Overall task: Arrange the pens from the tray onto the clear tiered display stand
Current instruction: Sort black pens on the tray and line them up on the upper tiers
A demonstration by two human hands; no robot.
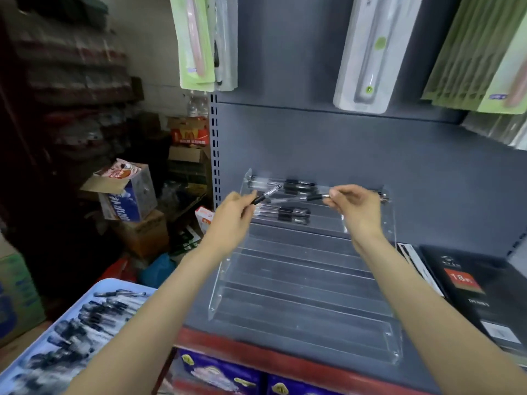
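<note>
Clear stand (299, 280) on a dark grey shelf (427, 195) with a red edge (256, 354) — black-capped pens (293, 215), pale blue tray (114, 283), green packets (194, 38) above.

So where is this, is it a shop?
Probably a small shop or its stockroom. Packaged goods hang on a grey shelf unit, cardboard boxes are piled on the floor, and both hands, left and right, set pens on a clear stand.

The display stand (302, 283) is clear, glossy plastic, smooth-ridged. The pens (293, 215) on it have see-through barrels and black matt grips. At seven o'clock the tray (114, 285) looks pale blue smooth plastic. The shelf (427, 195) is matt grey metal.
</note>
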